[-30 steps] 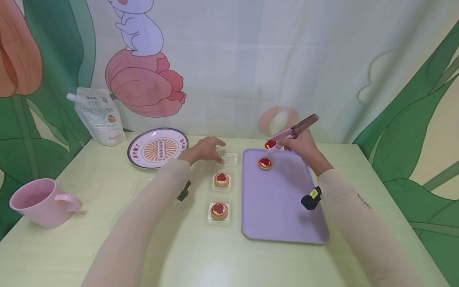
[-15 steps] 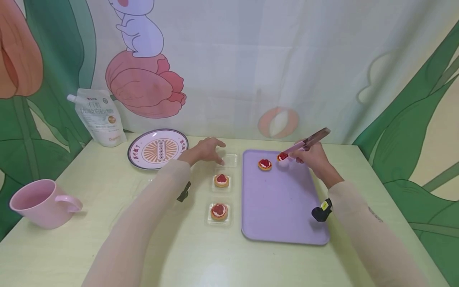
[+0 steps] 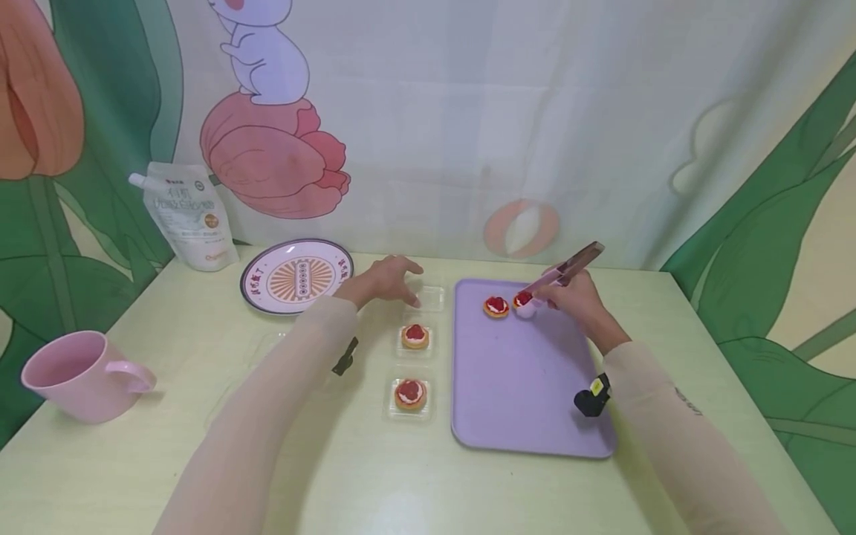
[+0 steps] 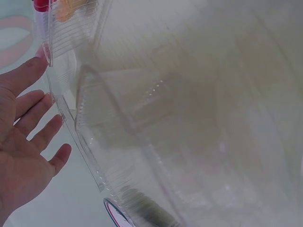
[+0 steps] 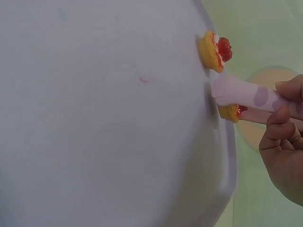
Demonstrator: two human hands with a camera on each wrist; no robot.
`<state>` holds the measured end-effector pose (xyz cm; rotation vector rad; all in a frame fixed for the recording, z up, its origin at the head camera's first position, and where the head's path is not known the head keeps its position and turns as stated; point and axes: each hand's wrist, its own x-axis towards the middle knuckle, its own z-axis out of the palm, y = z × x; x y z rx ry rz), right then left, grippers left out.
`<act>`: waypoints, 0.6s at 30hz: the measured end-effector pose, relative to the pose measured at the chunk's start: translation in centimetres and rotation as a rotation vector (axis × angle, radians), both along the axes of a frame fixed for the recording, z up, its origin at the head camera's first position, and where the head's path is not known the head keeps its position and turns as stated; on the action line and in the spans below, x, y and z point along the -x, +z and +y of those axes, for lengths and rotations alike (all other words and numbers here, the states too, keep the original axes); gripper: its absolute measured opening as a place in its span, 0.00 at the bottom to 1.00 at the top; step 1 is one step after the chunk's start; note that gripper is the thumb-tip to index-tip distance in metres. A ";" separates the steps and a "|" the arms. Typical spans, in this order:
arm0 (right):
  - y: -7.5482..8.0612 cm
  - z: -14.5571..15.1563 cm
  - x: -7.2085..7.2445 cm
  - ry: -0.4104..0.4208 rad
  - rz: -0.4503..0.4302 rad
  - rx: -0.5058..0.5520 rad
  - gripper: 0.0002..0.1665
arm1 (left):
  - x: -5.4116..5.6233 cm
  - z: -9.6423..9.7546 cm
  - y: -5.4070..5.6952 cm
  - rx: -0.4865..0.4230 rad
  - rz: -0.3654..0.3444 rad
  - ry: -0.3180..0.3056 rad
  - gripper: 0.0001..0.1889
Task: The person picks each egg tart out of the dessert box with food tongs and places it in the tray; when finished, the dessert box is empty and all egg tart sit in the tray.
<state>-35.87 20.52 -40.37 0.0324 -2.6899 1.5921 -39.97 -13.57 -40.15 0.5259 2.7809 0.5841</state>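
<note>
My right hand (image 3: 574, 297) grips pink tongs (image 3: 550, 281) with a paw-shaped tip (image 5: 229, 91). At that tip is a small berry tart (image 3: 521, 299), partly hidden by the tongs, low over the back of the purple tray (image 3: 528, 371). I cannot tell whether it touches the tray. Another tart (image 3: 496, 307) sits on the tray just left of it. My left hand (image 3: 386, 281) has its fingers spread at a small clear plastic box (image 3: 431, 299), fingertips at its edge. Two more tarts, the middle one (image 3: 414, 336) and the near one (image 3: 410, 394), sit in clear boxes in front of it.
A patterned plate (image 3: 297, 276) lies behind my left forearm, beside a standing white pouch (image 3: 187, 215). The pink mug (image 3: 83, 377) stands at the left. Faint clear plastic (image 3: 257, 349) lies partly under the left forearm. A printed curtain (image 3: 414, 148) hangs behind the table.
My right hand has carried the tart in the tongs from the tray's back edge rightward and nearer, then slightly left, beside the other tart. The left hand has stayed in place.
</note>
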 end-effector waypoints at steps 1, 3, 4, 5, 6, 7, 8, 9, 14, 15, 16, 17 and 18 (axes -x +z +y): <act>0.0 -0.1 0.0 -0.004 -0.002 -0.012 0.18 | 0.0 0.0 0.0 -0.002 -0.003 0.002 0.36; 0.0 -0.2 -0.1 -0.014 -0.006 -0.029 0.18 | 0.0 0.0 0.0 -0.007 -0.013 0.009 0.36; 0.0 -0.2 -0.1 -0.020 -0.008 -0.033 0.19 | -0.1 0.0 0.0 -0.010 -0.016 0.010 0.36; 0.0 -0.2 -0.2 -0.025 -0.009 -0.036 0.20 | -0.1 0.0 0.0 -0.010 -0.016 0.010 0.36; 0.0 -0.2 -0.2 -0.031 -0.013 -0.036 0.20 | -0.1 0.0 0.0 -0.009 -0.014 0.008 0.36; 0.0 -0.1 -0.3 -0.036 -0.018 -0.039 0.21 | -0.1 0.0 0.1 -0.007 -0.010 0.005 0.36; -0.1 -0.1 -0.3 -0.040 -0.022 -0.035 0.21 | -0.1 0.0 0.1 -0.006 -0.008 0.004 0.36; -0.1 -0.1 -0.3 -0.045 -0.026 -0.035 0.22 | -0.1 0.1 0.1 -0.003 -0.005 0.002 0.36; -0.2 0.3 -0.3 -0.056 -0.029 -0.051 0.22 | -0.1 0.1 0.1 -0.007 -0.015 0.011 0.36; -0.2 0.3 -0.3 -0.057 -0.028 -0.058 0.22 | -0.1 0.1 0.1 -0.009 -0.018 0.013 0.36; -0.2 0.4 -0.3 -0.055 -0.025 -0.062 0.22 | -0.2 0.1 0.1 -0.009 -0.020 0.014 0.36; -0.1 0.5 -0.4 -0.054 -0.024 -0.061 0.22 | -0.2 0.1 0.1 -0.007 -0.020 0.015 0.36; -0.1 0.5 -0.4 -0.051 -0.022 -0.062 0.22 | -0.2 0.1 0.1 -0.006 -0.019 0.016 0.36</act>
